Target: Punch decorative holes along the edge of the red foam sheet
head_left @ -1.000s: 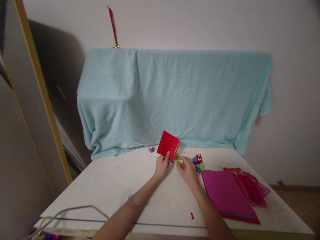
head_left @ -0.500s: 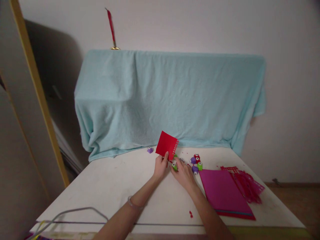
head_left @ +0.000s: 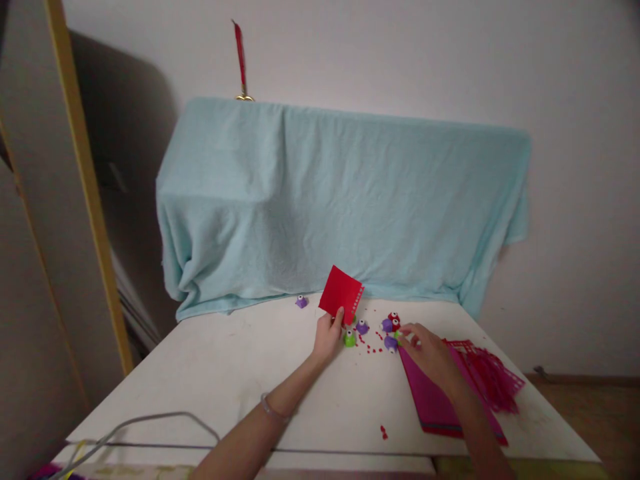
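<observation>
My left hand (head_left: pixel 327 335) pinches the lower edge of a red paper square (head_left: pixel 341 294) and holds it upright above the white table (head_left: pixel 215 380); the square's right edge has a row of punched holes. A green punch (head_left: pixel 349 339) lies on the table just right of that hand, a purple punch (head_left: pixel 362 327) beside it. My right hand (head_left: pixel 429 354) reaches over the magenta paper stack (head_left: pixel 433 403), its fingertips touching a green punch (head_left: pixel 399 337) in a small cluster of purple and red punches (head_left: pixel 391 325). Whether the fingers grip it is unclear.
A light blue cloth (head_left: pixel 340 200) drapes a bulky object at the table's back. Punched red paper strips (head_left: pixel 487 377) lie at the right. Red scraps (head_left: pixel 371 347) dot the table, another purple punch (head_left: pixel 301 302) sits at the back, and a grey cable (head_left: pixel 150 427) runs along the front left.
My right hand let go of the green punch beside the red square and moved right to the cluster of punches. The left hand still holds the red square up.
</observation>
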Motion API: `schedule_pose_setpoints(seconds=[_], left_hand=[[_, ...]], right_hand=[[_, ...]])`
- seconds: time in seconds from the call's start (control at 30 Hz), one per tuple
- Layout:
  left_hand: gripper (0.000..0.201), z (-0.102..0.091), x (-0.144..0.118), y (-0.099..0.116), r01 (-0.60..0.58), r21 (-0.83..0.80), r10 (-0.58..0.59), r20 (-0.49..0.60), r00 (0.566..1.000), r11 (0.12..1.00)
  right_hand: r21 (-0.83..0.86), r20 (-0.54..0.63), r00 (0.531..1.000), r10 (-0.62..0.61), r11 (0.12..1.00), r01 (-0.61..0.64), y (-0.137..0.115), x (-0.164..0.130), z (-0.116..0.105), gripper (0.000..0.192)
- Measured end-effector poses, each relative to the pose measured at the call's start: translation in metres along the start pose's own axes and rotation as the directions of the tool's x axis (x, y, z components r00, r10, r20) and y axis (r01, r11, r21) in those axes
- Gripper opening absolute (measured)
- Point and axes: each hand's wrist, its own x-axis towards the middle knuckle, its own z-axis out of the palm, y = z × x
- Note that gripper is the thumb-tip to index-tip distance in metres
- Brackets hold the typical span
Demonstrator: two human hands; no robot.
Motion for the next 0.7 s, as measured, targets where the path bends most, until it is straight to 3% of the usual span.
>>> schedule_pose_setpoints(seconds=[0.13,0.3,0.53,0.63,0.7], left_hand=[[0.053,-0.003,0.002,0.0,0.011,0.002,-0.011,-0.054,0.998,1.0],[0.054,-0.011,0.008,-0.004,0.022,0.004,-0.021,-0.129,0.991,1.0],[0.053,-0.014,0.015,-0.005,0.054,-0.041,-0.06,-0.178,0.982,0.998],[0.052,-0.012,0.014,-0.004,0.07,-0.075,-0.082,-0.163,0.983,0.995],[0.051,-0.011,0.013,-0.002,0.073,-0.087,-0.086,-0.16,0.983,0.994]], right_hand=[[-0.041,0.033,0.999,-0.028,0.999,0.029,-0.008,0.003,0.011,0.021],[-0.205,0.055,0.997,-0.048,0.977,0.059,-0.01,0.031,0.009,0.022],[-0.423,0.323,0.943,-0.079,0.879,0.219,0.008,0.057,0.028,0.028],[-0.486,0.325,0.944,-0.052,0.847,0.214,0.011,0.062,0.036,0.022],[-0.424,0.291,0.954,-0.068,0.885,0.192,0.012,0.065,0.038,0.014]])
